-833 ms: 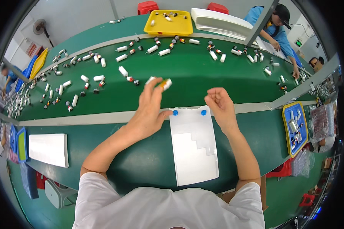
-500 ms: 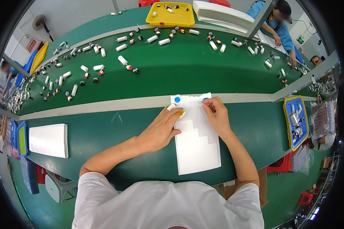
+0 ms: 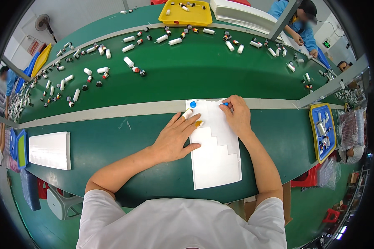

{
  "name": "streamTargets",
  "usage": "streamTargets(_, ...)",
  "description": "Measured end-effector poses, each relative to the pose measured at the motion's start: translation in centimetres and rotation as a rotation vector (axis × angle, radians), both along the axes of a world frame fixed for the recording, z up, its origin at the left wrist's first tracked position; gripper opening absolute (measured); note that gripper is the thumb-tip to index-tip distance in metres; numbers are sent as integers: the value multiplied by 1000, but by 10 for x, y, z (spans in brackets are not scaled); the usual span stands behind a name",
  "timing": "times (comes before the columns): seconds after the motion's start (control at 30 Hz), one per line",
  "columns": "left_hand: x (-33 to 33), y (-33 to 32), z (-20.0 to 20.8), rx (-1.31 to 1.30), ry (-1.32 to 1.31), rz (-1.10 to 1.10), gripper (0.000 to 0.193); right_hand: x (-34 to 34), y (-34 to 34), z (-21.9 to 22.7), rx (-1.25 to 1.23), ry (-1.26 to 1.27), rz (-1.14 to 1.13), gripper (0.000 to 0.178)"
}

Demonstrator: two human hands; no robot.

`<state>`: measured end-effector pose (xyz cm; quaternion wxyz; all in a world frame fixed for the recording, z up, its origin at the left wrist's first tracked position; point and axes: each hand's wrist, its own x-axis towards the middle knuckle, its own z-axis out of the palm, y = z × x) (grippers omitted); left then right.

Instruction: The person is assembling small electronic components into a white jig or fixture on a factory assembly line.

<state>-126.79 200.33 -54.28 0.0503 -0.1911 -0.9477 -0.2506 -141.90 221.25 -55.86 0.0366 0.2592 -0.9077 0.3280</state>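
Observation:
A white paper stack (image 3: 214,166) with stepped layers lies in front of me, its far end on the pale rail. Two small blue round pieces sit at its far corners; the left blue piece (image 3: 193,104) is uncovered. My left hand (image 3: 172,139) rests palm down across the stack's left edge with its fingers spread. One fingertip wears a whitish finger cover (image 3: 188,113), another a white and yellow cover (image 3: 199,123). At the far right corner, my right hand (image 3: 239,116) is closed, with thumb and forefinger pinching the right blue piece (image 3: 226,104).
Many white cylinders with dark and red ends lie on the green belt (image 3: 166,79) beyond the rail (image 3: 129,110). Another white stack (image 3: 50,150) lies left. A blue tray with a yellow rim (image 3: 313,135) holds parts at right. A yellow tray (image 3: 187,20) and a co-worker (image 3: 305,35) are beyond.
My left hand's fingers have spread wider on the paper. My right hand stays at the blue piece, its fingers slightly shifted. The co-worker's reaching hand has drawn back from the parts.

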Motion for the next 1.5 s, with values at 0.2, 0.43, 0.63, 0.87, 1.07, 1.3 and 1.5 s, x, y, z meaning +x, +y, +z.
streamTargets(0.2, -6, -1, 1, 49, -55, 33, 55, -3, 2, -4, -109, 36, -47, 15)
streamTargets(0.43, -11, 8, 5, 8, -55, 29, 55, -16, 11, -17, -255, -67, -83, 15)
streamTargets(0.63, -13, 15, 5, -83, 16, 33, 51, -39, 19, -17, -299, -101, -176, 14)
streamTargets(0.87, -14, 20, 6, -118, 45, 14, 45, -47, 43, -22, -782, -334, -183, 17)
streamTargets(1.07, -19, 21, 8, -19, 138, -70, 33, 6, 17, -12, -494, -385, 203, 11)
streamTargets(1.3, -25, 27, -5, 17, 87, -53, 39, -23, -2, 2, -446, -545, 180, 20)
streamTargets(1.5, -27, 32, -14, 15, 113, -43, 37, -17, -32, 28, 161, -177, 397, 23)
